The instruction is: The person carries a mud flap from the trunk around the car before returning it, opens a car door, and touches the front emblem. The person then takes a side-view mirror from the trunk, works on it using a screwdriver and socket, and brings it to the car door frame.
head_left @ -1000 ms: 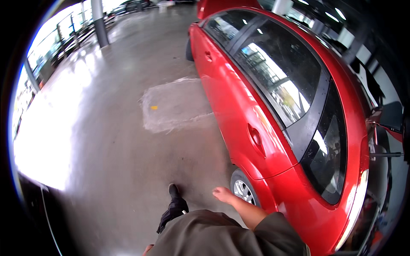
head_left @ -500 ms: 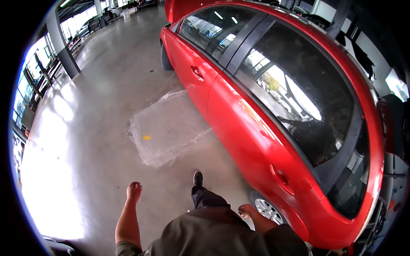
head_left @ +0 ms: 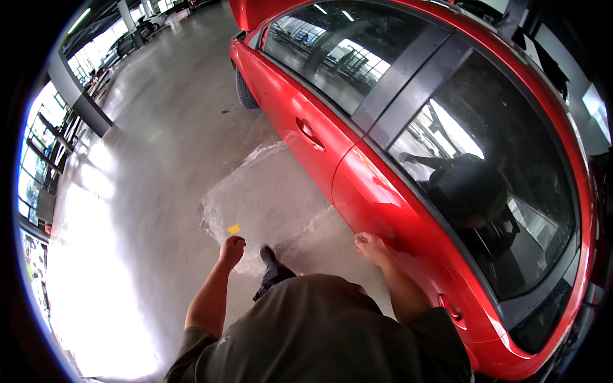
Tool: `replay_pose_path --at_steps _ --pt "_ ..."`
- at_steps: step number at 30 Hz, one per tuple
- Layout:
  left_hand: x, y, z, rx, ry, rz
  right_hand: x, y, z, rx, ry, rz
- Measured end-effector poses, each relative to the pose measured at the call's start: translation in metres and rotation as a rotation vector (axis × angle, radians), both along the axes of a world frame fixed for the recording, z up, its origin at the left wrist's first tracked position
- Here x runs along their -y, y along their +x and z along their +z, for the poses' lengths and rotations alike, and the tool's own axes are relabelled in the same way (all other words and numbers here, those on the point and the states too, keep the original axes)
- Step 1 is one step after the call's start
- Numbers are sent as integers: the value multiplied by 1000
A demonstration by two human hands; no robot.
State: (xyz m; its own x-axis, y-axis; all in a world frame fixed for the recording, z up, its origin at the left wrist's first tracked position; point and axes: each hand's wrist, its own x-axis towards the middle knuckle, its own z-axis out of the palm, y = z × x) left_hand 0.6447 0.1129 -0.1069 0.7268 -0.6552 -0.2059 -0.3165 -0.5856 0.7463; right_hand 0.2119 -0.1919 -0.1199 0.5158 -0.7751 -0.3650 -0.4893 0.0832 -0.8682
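Observation:
My left hand (head_left: 231, 250) swings out over the floor with fingers curled; whether it holds something small I cannot make out. My right hand (head_left: 371, 246) is beside the lower side of a red car (head_left: 357, 185), fingers loosely bent and apart, holding nothing that I can see; whether it touches the paint is unclear. The car has a front door handle (head_left: 308, 134), a rear door handle (head_left: 451, 308) low by my right arm and dark side windows (head_left: 485, 223). My dark shoe (head_left: 268, 255) is on a rough pale floor patch (head_left: 255, 185) with a yellow mark (head_left: 233, 228).
Grey pillars (head_left: 76, 89) and bright windows line the left side. Other cars (head_left: 120, 46) stand at the far back left. The red car fills the right side, its front wheel (head_left: 244, 89) further ahead. A small dark object (head_left: 228, 110) lies on the floor near that wheel.
I have moved forward along the car, so the door handles sit lower and further right in view. Both hands have come higher in the picture.

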Motion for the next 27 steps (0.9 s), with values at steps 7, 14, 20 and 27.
replay_pose_path --at_steps 7,14,20,27 --pt "282 87 41 345 -89 -748 28 -4 -61 -255 206 -462" --pt "470 89 139 549 -242 -1135 -134 27 -30 -258 770 -919" --pt "526 98 130 685 51 -1270 -233 118 -36 -49 639 -940" --pt "524 96 140 558 305 -1207 -311 179 -7 73 622 -1282"
